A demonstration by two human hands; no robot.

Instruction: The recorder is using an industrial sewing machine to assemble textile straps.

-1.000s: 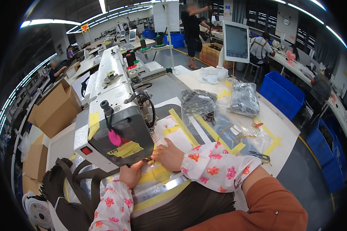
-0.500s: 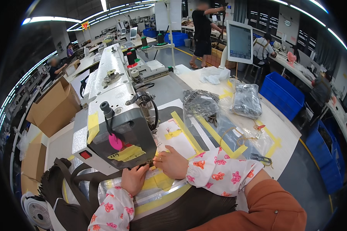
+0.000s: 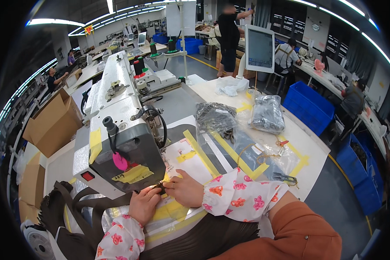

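Note:
A large white and grey industrial sewing machine (image 3: pixel 130 151) stands before me, with a pink disc (image 3: pixel 120 161) hanging on its front. Just below its head, my left hand (image 3: pixel 144 204) pinches the end of a dark brown fabric strap (image 3: pixel 117 200). My right hand (image 3: pixel 185 189) is beside it, fingers closed on the same small dark end between the two hands. Both wrists rest over a taped, clear plastic-covered surface (image 3: pixel 173 223). More dark brown straps (image 3: pixel 69 208) trail off to the left, and a dark pleated piece (image 3: pixel 195 238) lies under my forearms.
Plastic-wrapped bundles (image 3: pixel 266 115) and thread snips (image 3: pixel 285 177) lie on the table at right, near a screen (image 3: pixel 260 48). Cardboard boxes (image 3: pixel 52 125) stand at left, a white fan (image 3: pixel 39 240) below them. Blue crates (image 3: pixel 307 107) stand beyond the table; other people work farther off.
The whole view has shifted slightly. The dark strap end between my hands shows more plainly now, lifted a little at the fingertips. A standing person in the background has turned.

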